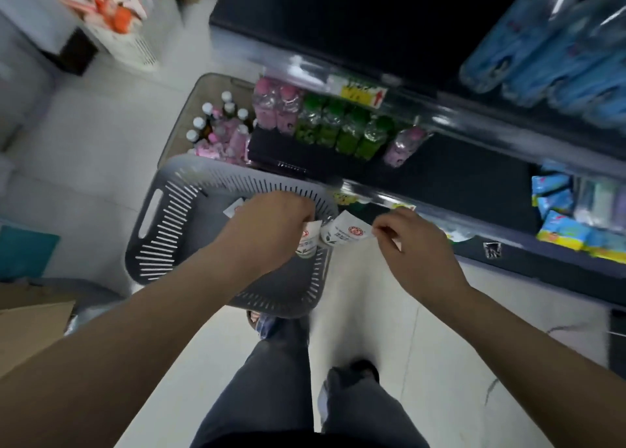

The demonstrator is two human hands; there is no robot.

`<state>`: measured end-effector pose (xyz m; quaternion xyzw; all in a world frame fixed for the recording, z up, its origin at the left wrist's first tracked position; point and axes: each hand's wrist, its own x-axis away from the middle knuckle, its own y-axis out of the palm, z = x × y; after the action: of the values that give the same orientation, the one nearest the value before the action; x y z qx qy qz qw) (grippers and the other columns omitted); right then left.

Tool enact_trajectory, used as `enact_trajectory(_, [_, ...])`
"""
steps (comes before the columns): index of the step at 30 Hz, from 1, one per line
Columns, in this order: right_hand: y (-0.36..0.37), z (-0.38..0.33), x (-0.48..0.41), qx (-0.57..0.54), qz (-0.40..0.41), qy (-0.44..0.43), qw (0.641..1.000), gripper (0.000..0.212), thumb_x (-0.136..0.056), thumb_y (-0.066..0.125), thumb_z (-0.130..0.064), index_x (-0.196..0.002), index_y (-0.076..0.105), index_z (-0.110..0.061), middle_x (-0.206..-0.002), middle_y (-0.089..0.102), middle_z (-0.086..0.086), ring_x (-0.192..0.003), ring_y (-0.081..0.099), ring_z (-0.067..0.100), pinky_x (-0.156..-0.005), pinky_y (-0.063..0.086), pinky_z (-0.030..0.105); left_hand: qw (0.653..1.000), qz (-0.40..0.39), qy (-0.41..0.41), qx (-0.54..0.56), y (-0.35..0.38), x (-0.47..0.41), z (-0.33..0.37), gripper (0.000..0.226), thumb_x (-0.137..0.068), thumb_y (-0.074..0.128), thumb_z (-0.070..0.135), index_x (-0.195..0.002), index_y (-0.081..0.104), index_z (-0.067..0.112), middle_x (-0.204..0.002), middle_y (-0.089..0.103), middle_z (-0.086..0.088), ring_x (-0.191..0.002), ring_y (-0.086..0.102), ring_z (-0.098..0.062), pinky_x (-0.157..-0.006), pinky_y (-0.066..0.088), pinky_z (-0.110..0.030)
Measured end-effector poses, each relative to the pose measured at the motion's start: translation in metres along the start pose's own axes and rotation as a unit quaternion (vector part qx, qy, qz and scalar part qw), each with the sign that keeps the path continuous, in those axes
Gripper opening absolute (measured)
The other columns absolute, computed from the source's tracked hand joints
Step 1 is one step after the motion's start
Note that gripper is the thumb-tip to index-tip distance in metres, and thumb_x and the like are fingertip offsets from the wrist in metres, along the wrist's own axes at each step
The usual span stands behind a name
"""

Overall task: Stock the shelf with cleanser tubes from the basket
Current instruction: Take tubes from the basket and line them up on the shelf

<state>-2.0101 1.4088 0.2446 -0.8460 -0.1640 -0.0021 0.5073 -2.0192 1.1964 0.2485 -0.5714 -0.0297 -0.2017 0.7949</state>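
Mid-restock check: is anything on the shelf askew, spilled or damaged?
The pink bottle at the right end of the green bottles on the shelf leans sideways while its neighbours stand upright. Nothing looks spilled or damaged.

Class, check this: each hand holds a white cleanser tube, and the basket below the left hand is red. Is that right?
No: the head view shows the basket is grey, not red. The left hand grips the left tube; the right hand pinches the right tube.
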Motion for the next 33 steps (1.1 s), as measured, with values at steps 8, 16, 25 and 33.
enact_trajectory(8, [-0.084,0.065,0.094,-0.012,0.124,0.007,0.992,0.007,-0.09,0.058,-0.012,-0.089,0.066,-0.013,-0.084,0.057,-0.005,-0.075,0.058,0.016,-0.065,0.047,0.029,0.995,-0.001,0.083,-0.058,-0.034,0.015,0.135,0.016,-0.092,0.049,0.013,-0.097,0.064,0.018,-0.095,0.066,0.0,-0.086,0.059,-0.021,-0.072,0.047,-0.034])
enact_trajectory(16, [-0.162,0.136,0.209,-0.023,0.211,0.017,0.977,0.007,-0.089,0.058,-0.009,-0.09,0.064,-0.01,-0.085,0.059,-0.002,-0.075,0.056,0.017,-0.064,0.046,0.026,0.984,0.036,0.158,-0.077,-0.038,0.038,0.286,0.018,-0.092,0.051,0.013,-0.099,0.066,0.019,-0.095,0.068,0.001,-0.083,0.059,-0.017,-0.068,0.045,-0.029])
enact_trajectory(25, [-0.251,0.196,0.301,0.021,0.276,0.061,0.959,0.007,-0.088,0.058,-0.008,-0.087,0.065,-0.01,-0.084,0.058,-0.002,-0.073,0.052,0.013,-0.062,0.035,0.021,0.965,0.042,0.239,-0.098,-0.053,0.038,0.429,0.019,-0.095,0.046,0.015,-0.103,0.062,0.022,-0.104,0.066,0.002,-0.091,0.058,-0.016,-0.068,0.042,-0.027])
enact_trajectory(33, [-0.312,0.223,0.313,0.036,0.341,0.072,0.937,0.005,-0.088,0.058,-0.006,-0.088,0.062,-0.008,-0.082,0.055,-0.002,-0.072,0.052,0.017,-0.065,0.042,0.029,0.945,0.053,0.305,-0.108,-0.084,0.009,0.505,0.02,-0.095,0.045,0.013,-0.101,0.061,0.022,-0.102,0.066,0.004,-0.089,0.058,-0.016,-0.07,0.047,-0.029])
